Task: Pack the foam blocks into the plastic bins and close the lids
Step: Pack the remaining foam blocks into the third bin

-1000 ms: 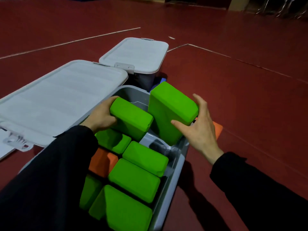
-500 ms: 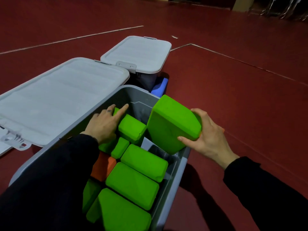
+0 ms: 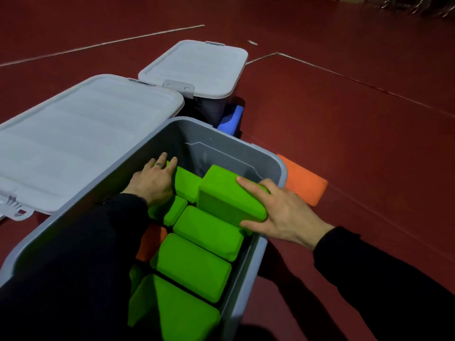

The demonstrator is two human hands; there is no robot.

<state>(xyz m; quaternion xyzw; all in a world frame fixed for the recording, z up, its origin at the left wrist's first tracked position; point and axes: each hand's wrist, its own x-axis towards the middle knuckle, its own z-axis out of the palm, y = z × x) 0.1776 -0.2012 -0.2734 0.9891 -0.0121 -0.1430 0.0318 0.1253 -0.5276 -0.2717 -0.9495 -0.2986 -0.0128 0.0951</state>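
The open bin (image 3: 270, 166) was largely filled. A green block (image 3: 226, 193) was gripped by the right hand (image 3: 283, 212); the left hand (image 3: 152, 180) lay flat-fingered on another green block (image 3: 187, 180). An orange block (image 3: 302, 180) beyond the right hand and both lids remained outstanding.

Dim room, light falling from above; the green blocks (image 3: 197, 264) glow. Dark shadow pools on the floor (image 3: 344, 119) near right of the bin (image 3: 248, 264). Far right corner smears; floor lines bow.

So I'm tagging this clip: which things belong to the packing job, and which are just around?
Job:
- open bin
- green blocks
- its lid
- orange block on the floor
- blue block
- lidded bin

Around:
- red floor
- white floor lines
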